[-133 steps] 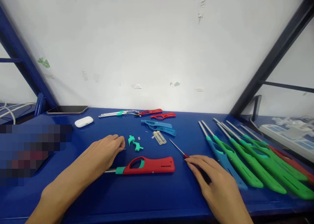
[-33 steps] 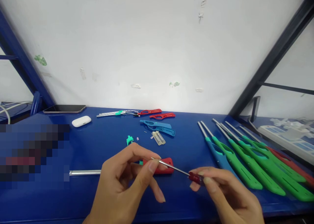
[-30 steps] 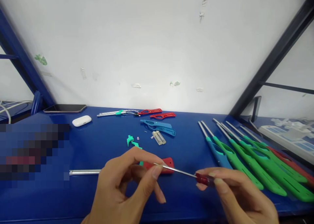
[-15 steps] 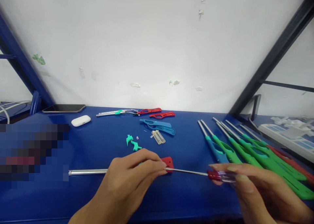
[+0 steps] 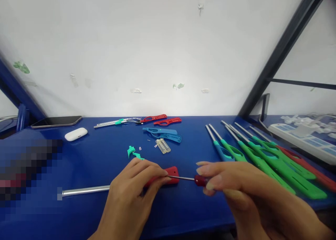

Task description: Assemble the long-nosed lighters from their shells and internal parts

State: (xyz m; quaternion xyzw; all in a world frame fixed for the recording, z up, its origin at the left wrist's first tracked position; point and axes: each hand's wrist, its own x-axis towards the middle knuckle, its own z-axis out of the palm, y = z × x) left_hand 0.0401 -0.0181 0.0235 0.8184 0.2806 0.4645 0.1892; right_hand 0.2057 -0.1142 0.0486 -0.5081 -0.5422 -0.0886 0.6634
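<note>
My left hand is closed over a red lighter with a long metal tube that sticks out to the left. Most of its red handle is hidden under my fingers. In my right hand is a screwdriver with a dark red collar, gripped between thumb and fingers. Its thin shaft points left and reaches the handle by my left fingertips; the tip itself is hidden. Just beyond my left hand lie green trigger pieces and two clear fuel tanks.
Several assembled long lighters lie in a row at the right. Blue handle halves, red handle halves and metal tubes are toward the wall. A white case and a phone sit at the left, a power strip far right.
My right hand has moved left, closer to my left hand, with its fingers more extended around the screwdriver. The lighter has tilted slightly, and the view has shifted to the right.
</note>
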